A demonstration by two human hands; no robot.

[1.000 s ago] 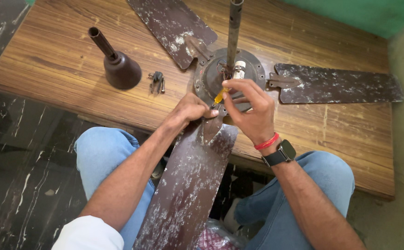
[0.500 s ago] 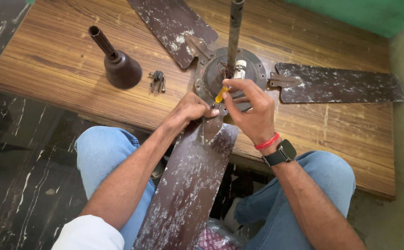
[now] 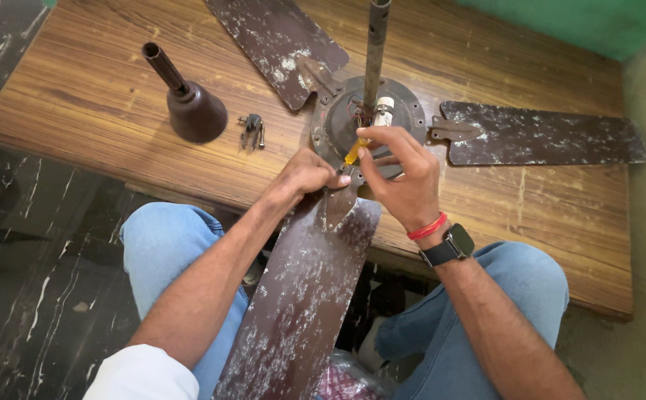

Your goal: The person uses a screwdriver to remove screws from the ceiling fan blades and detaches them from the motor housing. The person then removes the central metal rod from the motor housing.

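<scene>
Nearest the camera: two knees in blue jeans and a patterned bag on the dark marble floor (image 3: 27,296) between them. Next, a brown, paint-flecked near fan blade (image 3: 300,296) reaching from the lap up to the tabletop (image 3: 86,111) edge. Left hand (image 3: 304,178) closed over the blade's metal bracket where it meets the motor housing (image 3: 371,122), fingers curled and pressing down. Right hand (image 3: 404,174), with a red thread and a dark wristwatch at the wrist, pinched narrow around a small yellow-handled screwdriver (image 3: 352,152), its tip hidden at the bracket joint. Compared with half a second and a second ago, both hands, the tool and the blade sit in practically the same places; only the framing shifts slightly, which suggests slow, fine work at one fastener. Just left of the housing: a little cluster of loose screws (image 3: 252,130), then a brown bell-shaped canopy cover (image 3: 189,104). Beyond: upright down rod (image 3: 375,44), a right blade (image 3: 545,133) and a far blade (image 3: 278,37), both attached by brackets.
</scene>
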